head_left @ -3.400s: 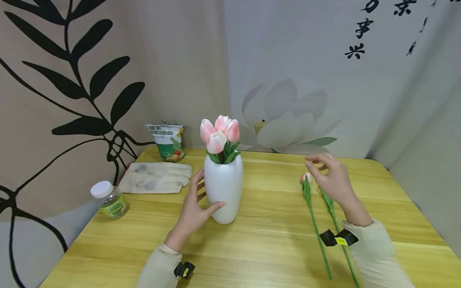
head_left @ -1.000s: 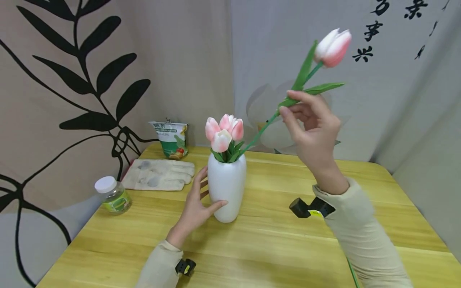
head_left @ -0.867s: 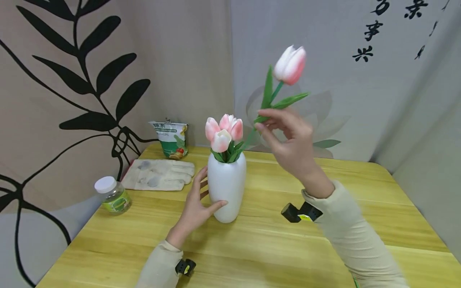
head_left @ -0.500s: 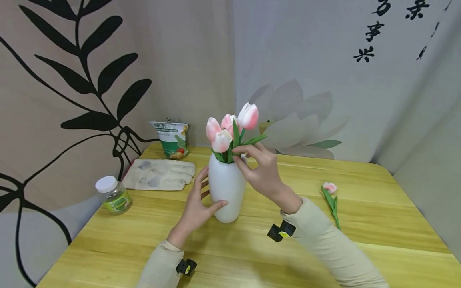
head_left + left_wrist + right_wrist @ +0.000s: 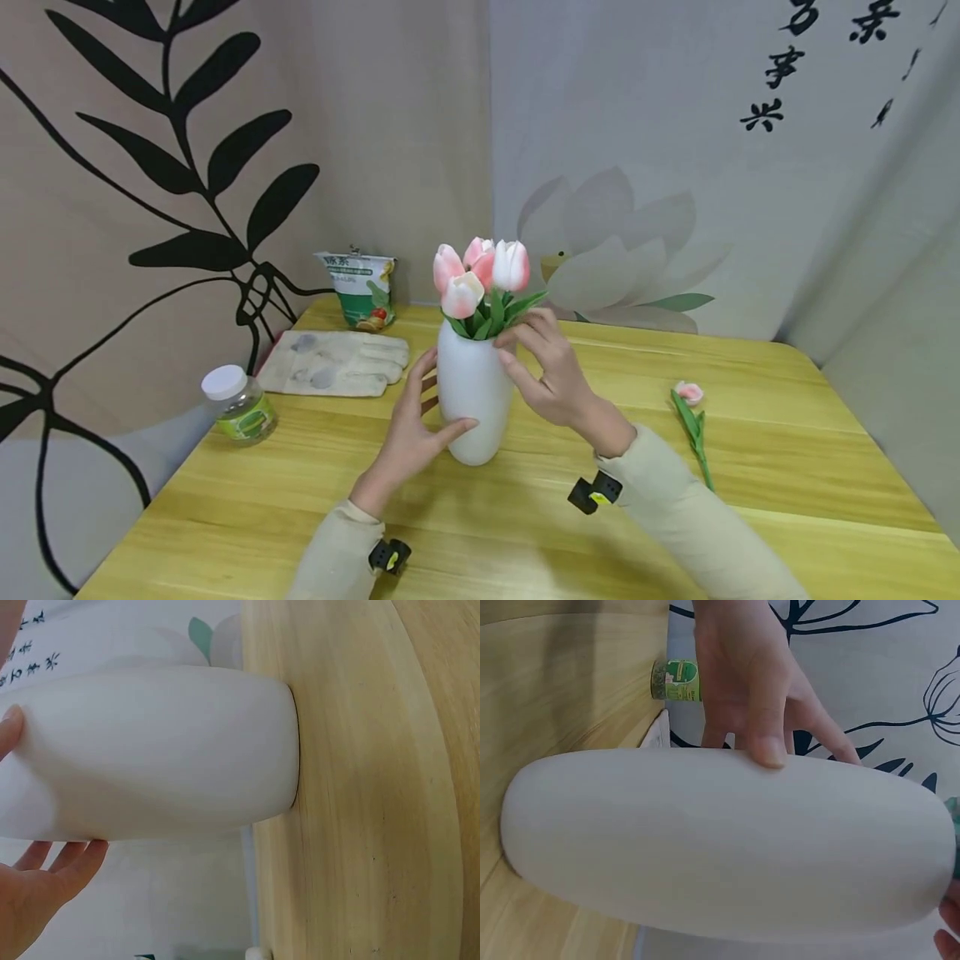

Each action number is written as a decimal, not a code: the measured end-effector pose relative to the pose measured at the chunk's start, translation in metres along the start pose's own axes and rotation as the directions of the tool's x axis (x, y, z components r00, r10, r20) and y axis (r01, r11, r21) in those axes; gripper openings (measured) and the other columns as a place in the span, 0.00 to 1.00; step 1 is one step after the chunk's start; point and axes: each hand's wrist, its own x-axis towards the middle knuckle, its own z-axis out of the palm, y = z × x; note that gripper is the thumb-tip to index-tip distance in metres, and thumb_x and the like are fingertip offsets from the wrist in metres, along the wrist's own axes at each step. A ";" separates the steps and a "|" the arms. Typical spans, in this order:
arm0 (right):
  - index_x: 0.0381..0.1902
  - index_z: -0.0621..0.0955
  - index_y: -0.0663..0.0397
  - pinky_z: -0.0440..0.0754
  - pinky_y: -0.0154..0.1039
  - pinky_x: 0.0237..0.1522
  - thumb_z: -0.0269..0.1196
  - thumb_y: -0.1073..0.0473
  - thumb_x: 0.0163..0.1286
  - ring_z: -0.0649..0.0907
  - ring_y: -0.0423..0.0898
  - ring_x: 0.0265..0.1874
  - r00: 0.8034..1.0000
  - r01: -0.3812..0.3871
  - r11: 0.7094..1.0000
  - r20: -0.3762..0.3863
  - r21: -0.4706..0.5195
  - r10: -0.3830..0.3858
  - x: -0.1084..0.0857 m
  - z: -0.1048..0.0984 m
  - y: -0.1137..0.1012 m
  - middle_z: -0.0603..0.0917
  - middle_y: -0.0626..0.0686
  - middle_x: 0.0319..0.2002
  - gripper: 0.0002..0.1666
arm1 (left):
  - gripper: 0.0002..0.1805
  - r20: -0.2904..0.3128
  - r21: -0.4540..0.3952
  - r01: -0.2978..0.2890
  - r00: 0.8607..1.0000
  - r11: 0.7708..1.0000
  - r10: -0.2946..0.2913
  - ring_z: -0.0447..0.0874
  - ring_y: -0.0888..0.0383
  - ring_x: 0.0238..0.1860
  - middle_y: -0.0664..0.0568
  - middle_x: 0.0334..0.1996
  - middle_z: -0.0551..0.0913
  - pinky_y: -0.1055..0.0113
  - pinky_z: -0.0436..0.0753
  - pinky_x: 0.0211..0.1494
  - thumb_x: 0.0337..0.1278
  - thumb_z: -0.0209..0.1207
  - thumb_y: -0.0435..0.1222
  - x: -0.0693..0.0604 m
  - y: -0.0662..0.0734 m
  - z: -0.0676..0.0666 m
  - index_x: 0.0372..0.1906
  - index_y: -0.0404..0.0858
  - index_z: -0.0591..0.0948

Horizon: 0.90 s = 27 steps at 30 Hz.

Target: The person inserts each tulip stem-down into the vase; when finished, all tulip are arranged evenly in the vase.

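A tall white vase [image 5: 474, 404] stands upright on the table, filled with several pink-and-white tulips [image 5: 462, 295]. My left hand [image 5: 408, 437] holds its left side, thumb across the front and fingers around the back; the left wrist view shows the same grip on the vase [image 5: 165, 750]. At the right of the rim is my right hand [image 5: 555, 375], its thumb and fingertips apart, close by the leaves of the rightmost tulip [image 5: 512, 268]. Only its fingertips [image 5: 949, 943] enter the right wrist view. One more tulip [image 5: 688, 393] lies on the table to the right, its lower stem hidden by the sleeve.
Left of the vase lie a pale work glove [image 5: 330, 364] and a clear jar with a white lid [image 5: 240, 408]. Behind the glove, a green-and-white packet [image 5: 362, 292] stands near the back edge. Printed curtains hang behind the wooden table [image 5: 787, 433].
My right hand has picked a tulip off the table, carried it left and lowered its stem into the vase; its fingers have since parted from it. The left hand has stayed on the vase.
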 end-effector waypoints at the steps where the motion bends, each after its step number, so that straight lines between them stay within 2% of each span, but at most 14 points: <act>1: 0.27 0.77 0.60 0.71 0.44 0.43 0.48 0.55 0.67 0.72 0.52 0.40 1.000 -0.004 1.000 -0.016 -0.001 0.004 -0.002 -0.003 -0.001 0.78 0.58 0.32 0.16 | 0.51 0.001 0.000 0.000 1.000 1.000 0.000 0.63 0.38 0.60 0.40 0.63 0.58 0.45 0.72 0.55 0.39 0.67 0.31 0.000 0.000 0.000 0.68 0.44 0.48; 4: 0.29 0.78 0.60 0.73 0.43 0.45 0.48 0.52 0.68 0.74 0.54 0.43 0.997 -0.024 1.000 -0.067 -0.015 0.023 -0.011 -0.015 0.000 0.78 0.61 0.38 0.19 | 0.51 0.002 -0.004 0.005 1.000 1.000 -0.005 0.63 0.38 0.60 0.40 0.63 0.58 0.45 0.72 0.55 0.39 0.67 0.31 0.000 -0.001 0.000 0.68 0.44 0.48; 7: 0.31 0.79 0.62 0.73 0.39 0.46 0.51 0.59 0.65 0.75 0.54 0.44 0.990 -0.095 0.994 -0.105 -0.047 0.089 -0.024 -0.035 0.007 0.79 0.61 0.41 0.13 | 0.51 0.003 -0.005 0.012 1.000 1.000 -0.012 0.63 0.38 0.60 0.40 0.63 0.58 0.45 0.72 0.56 0.39 0.67 0.31 0.000 -0.001 0.000 0.67 0.44 0.48; 9: 0.33 0.79 0.63 0.73 0.39 0.46 0.54 0.64 0.62 0.75 0.54 0.44 0.979 -0.186 0.978 -0.105 -0.095 0.176 -0.036 -0.052 0.016 0.80 0.61 0.41 0.08 | 0.51 0.002 -0.004 0.016 1.000 1.000 -0.016 0.63 0.38 0.60 0.40 0.63 0.58 0.45 0.72 0.56 0.38 0.67 0.31 0.000 0.000 0.000 0.67 0.44 0.48; 11: 0.35 0.80 0.62 0.73 0.43 0.45 0.56 0.67 0.60 0.76 0.54 0.43 0.949 -0.315 0.935 -0.063 -0.162 0.309 -0.050 -0.072 0.028 0.80 0.60 0.41 0.07 | 0.51 -0.002 -0.004 0.018 1.000 1.000 -0.018 0.63 0.38 0.60 0.40 0.63 0.58 0.45 0.71 0.56 0.38 0.67 0.30 0.000 0.000 0.000 0.67 0.44 0.48; 12: 0.36 0.80 0.61 0.74 0.46 0.43 0.57 0.67 0.60 0.76 0.54 0.43 0.924 -0.377 0.900 -0.021 -0.217 0.382 -0.059 -0.083 0.034 0.80 0.60 0.41 0.07 | 0.51 -0.003 -0.004 0.019 1.000 1.000 -0.019 0.63 0.38 0.59 0.40 0.63 0.58 0.45 0.71 0.55 0.38 0.67 0.30 0.000 0.001 0.000 0.67 0.44 0.49; 14: 0.38 0.80 0.61 0.75 0.50 0.40 0.57 0.66 0.61 0.76 0.56 0.42 0.835 -0.491 0.808 0.088 -0.326 0.543 -0.077 -0.107 0.047 0.79 0.61 0.41 0.09 | 0.51 -0.003 -0.005 0.024 1.000 1.000 -0.024 0.63 0.39 0.60 0.40 0.63 0.57 0.45 0.71 0.56 0.38 0.67 0.30 0.000 0.001 0.000 0.67 0.44 0.48; 17: 0.40 0.79 0.62 0.78 0.49 0.33 0.56 0.64 0.62 0.79 0.57 0.37 0.648 -0.559 0.668 0.245 -0.491 0.722 -0.109 -0.142 0.065 0.80 0.63 0.39 0.10 | 0.51 0.000 -0.005 0.030 1.000 1.000 -0.030 0.63 0.39 0.60 0.40 0.63 0.57 0.46 0.71 0.56 0.39 0.67 0.31 0.000 0.002 0.000 0.67 0.44 0.48; 19: 0.38 0.80 0.65 0.78 0.46 0.27 0.56 0.65 0.61 0.80 0.56 0.31 0.530 -0.575 0.600 0.306 -0.556 0.791 -0.130 -0.160 0.073 0.81 0.64 0.34 0.10 | 0.51 0.001 -0.006 0.036 0.999 0.999 -0.036 0.63 0.39 0.60 0.40 0.63 0.57 0.46 0.71 0.56 0.39 0.67 0.31 0.000 0.001 0.000 0.67 0.44 0.48; 21: 0.36 0.80 0.66 0.76 0.42 0.23 0.56 0.65 0.59 0.80 0.53 0.26 0.451 -0.583 0.550 0.325 -0.598 0.831 -0.151 -0.171 0.078 0.82 0.64 0.30 0.10 | 0.51 0.003 -0.008 0.038 0.999 0.999 -0.038 0.63 0.39 0.60 0.40 0.63 0.57 0.46 0.71 0.56 0.39 0.67 0.31 0.000 0.001 0.000 0.68 0.44 0.48; 22: 0.35 0.80 0.66 0.74 0.40 0.21 0.56 0.65 0.58 0.79 0.52 0.24 0.419 -0.591 0.525 0.323 -0.612 0.848 -0.161 -0.175 0.080 0.82 0.64 0.30 0.10 | 0.51 0.003 -0.009 0.039 0.999 0.999 -0.039 0.62 0.39 0.60 0.40 0.63 0.57 0.45 0.71 0.56 0.39 0.67 0.31 0.000 0.001 0.000 0.68 0.44 0.48; 23: 0.35 0.81 0.65 0.72 0.39 0.20 0.56 0.65 0.58 0.79 0.51 0.21 0.404 -0.599 0.509 0.315 -0.618 0.859 -0.170 -0.177 0.081 0.82 0.65 0.29 0.10 | 0.51 0.004 -0.011 0.038 0.999 0.999 -0.038 0.62 0.39 0.60 0.40 0.63 0.57 0.45 0.71 0.56 0.39 0.67 0.31 0.000 0.001 0.000 0.68 0.44 0.48; 25: 0.36 0.81 0.64 0.71 0.37 0.19 0.57 0.65 0.57 0.79 0.51 0.21 0.397 -0.618 0.486 0.289 -0.618 0.871 -0.186 -0.178 0.082 0.82 0.65 0.30 0.10 | 0.51 0.005 -0.013 0.039 0.999 0.999 -0.039 0.62 0.39 0.60 0.40 0.63 0.57 0.45 0.70 0.57 0.39 0.67 0.31 0.001 0.000 0.000 0.68 0.45 0.48; 27: 0.38 0.81 0.63 0.70 0.34 0.18 0.58 0.65 0.57 0.80 0.49 0.22 0.420 -0.636 0.493 0.269 -0.594 0.867 -0.197 -0.174 0.084 0.82 0.65 0.32 0.11 | 0.51 0.003 -0.009 0.043 0.999 0.999 -0.043 0.62 0.40 0.60 0.41 0.64 0.57 0.45 0.71 0.57 0.39 0.67 0.31 0.001 0.000 0.000 0.68 0.45 0.48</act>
